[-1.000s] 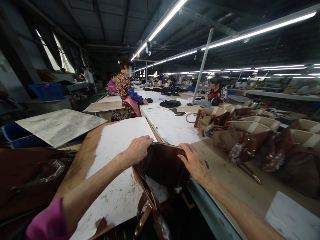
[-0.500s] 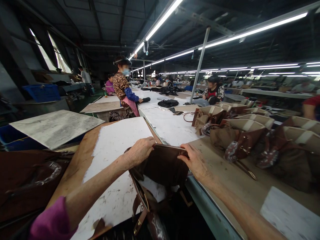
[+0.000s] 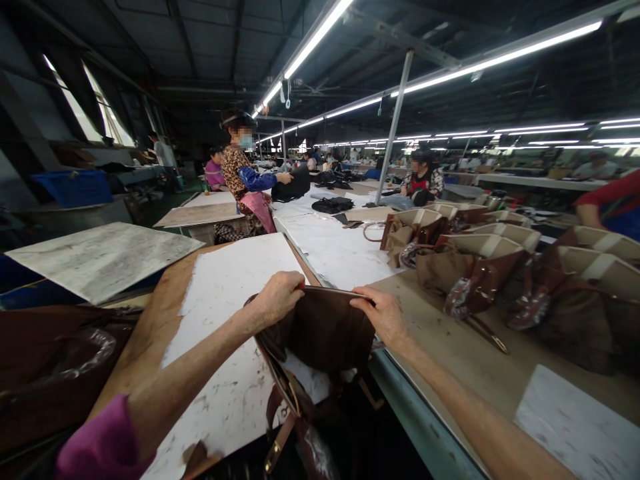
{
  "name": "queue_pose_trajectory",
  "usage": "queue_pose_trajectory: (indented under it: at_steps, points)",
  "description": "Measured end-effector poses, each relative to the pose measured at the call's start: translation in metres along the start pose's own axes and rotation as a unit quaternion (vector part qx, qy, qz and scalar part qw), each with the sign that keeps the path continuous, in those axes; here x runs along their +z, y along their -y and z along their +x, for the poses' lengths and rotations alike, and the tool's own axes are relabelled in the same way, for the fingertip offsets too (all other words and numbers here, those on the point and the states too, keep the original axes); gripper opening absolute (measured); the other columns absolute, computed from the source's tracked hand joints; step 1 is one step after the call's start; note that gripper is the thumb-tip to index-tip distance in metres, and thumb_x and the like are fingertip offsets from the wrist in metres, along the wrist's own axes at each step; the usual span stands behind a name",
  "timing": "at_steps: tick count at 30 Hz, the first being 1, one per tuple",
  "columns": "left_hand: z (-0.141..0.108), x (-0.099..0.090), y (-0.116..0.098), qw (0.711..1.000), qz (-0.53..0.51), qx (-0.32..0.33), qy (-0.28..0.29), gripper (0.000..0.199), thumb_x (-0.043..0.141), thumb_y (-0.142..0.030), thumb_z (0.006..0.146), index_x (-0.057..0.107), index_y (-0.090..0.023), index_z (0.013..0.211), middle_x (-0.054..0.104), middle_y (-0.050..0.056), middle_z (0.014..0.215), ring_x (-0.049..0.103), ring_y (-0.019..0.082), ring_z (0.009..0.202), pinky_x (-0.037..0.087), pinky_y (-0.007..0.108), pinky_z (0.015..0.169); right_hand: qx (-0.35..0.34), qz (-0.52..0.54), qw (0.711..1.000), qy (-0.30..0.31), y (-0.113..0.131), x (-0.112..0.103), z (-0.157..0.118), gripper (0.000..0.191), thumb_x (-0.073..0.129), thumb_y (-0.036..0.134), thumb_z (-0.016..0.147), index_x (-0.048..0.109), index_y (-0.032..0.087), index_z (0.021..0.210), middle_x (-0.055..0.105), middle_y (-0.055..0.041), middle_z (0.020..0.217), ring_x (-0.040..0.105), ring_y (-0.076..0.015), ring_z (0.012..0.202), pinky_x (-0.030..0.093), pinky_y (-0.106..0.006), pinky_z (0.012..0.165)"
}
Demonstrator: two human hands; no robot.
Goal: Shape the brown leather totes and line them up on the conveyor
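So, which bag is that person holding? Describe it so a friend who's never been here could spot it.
Find the large white sheet in the foreground. At its right edge, a dark brown bag is held between the left hand and right hand, both gripping its top edge. Unlike the standing bags on the table at right, it alone is in those hands.

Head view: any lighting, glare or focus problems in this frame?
In the head view, tube lights blow out white against the dark ceiling; plastic wrap glints; below the brown bag, deep shadow swallows detail. Also in the head view, the left hand and right hand look fairly sharp.
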State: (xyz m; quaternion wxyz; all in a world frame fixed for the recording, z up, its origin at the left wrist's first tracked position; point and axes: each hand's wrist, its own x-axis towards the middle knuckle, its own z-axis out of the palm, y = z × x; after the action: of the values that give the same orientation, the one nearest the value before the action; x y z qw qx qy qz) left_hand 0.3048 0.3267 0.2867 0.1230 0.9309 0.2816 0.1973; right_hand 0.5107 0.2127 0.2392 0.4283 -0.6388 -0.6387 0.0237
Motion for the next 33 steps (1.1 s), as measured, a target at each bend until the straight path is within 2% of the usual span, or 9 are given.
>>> queue_pose_trajectory:
  at_steps: [4,14,20,24,28,30,33]
  points:
    - [0.001,-0.001,0.000,1.000,-0.018,-0.013,-0.003,0.008,0.046,-0.011,0.065,0.053,-0.015,0.063,0.054,-0.001,0.060,0.049,0.012,0.061,0.034,0.022,0.059,0.031,0.040,0.999,0.020,0.002,-0.002,0.004,0.015,0.052,0.030,0.077,0.063,0.020,0.080,0.063,0.0010,0.075,0.056,-0.0154,0.071,0.039,-0.024,0.067]
    - [0.003,0.000,0.000,0.997,-0.061,-0.037,-0.019,0.008,0.044,-0.010,0.060,0.047,-0.015,0.056,0.046,-0.004,0.052,0.044,0.010,0.055,0.030,0.021,0.055,0.068,0.068,0.994,0.046,0.001,-0.002,0.007,0.014,0.051,0.031,0.076,0.061,0.021,0.076,0.060,0.0037,0.069,0.053,-0.0136,0.068,0.036,-0.023,0.063]
    - [0.005,0.002,0.003,0.995,-0.075,-0.050,-0.028,0.006,0.045,-0.010,0.059,0.045,-0.016,0.056,0.044,-0.005,0.050,0.041,0.010,0.053,0.028,0.021,0.052,0.053,0.051,0.996,0.050,-0.001,-0.001,0.009,0.015,0.050,0.031,0.077,0.060,0.020,0.076,0.059,0.0027,0.070,0.052,-0.0138,0.069,0.037,-0.023,0.063]
    - [0.006,0.000,0.001,0.995,-0.080,-0.057,-0.034,0.006,0.048,-0.011,0.059,0.045,-0.016,0.057,0.044,-0.005,0.051,0.040,0.009,0.053,0.028,0.021,0.052,-0.010,-0.056,0.998,0.019,0.002,-0.001,0.008,0.019,0.047,0.032,0.081,0.061,0.020,0.078,0.056,-0.0002,0.073,0.051,-0.0141,0.070,0.036,-0.024,0.064]
    - [0.007,-0.001,-0.001,0.993,-0.106,-0.051,-0.031,0.007,0.051,-0.012,0.060,0.051,-0.016,0.065,0.048,-0.005,0.055,0.043,0.010,0.056,0.031,0.021,0.054,-0.087,-0.252,0.964,-0.013,0.014,-0.002,0.008,0.016,0.048,0.030,0.083,0.061,0.022,0.082,0.057,-0.0025,0.080,0.049,-0.0170,0.079,0.033,-0.028,0.073]
    - [0.007,-0.001,-0.001,0.991,-0.120,-0.057,-0.015,0.014,0.051,-0.011,0.061,0.056,-0.016,0.073,0.052,-0.004,0.059,0.046,0.011,0.059,0.034,0.021,0.056,-0.112,-0.290,0.950,-0.010,0.021,0.002,0.010,0.014,0.048,0.028,0.083,0.061,0.021,0.082,0.058,-0.0026,0.080,0.049,-0.0171,0.080,0.032,-0.028,0.074]
    - [0.007,0.000,0.001,0.989,-0.133,-0.059,0.018,0.018,0.050,-0.013,0.064,0.062,-0.016,0.077,0.058,-0.001,0.066,0.051,0.012,0.066,0.038,0.022,0.063,-0.120,-0.293,0.949,-0.002,0.030,0.011,0.015,0.014,0.047,0.027,0.083,0.060,0.021,0.081,0.059,-0.0016,0.076,0.050,-0.0161,0.077,0.032,-0.026,0.071]
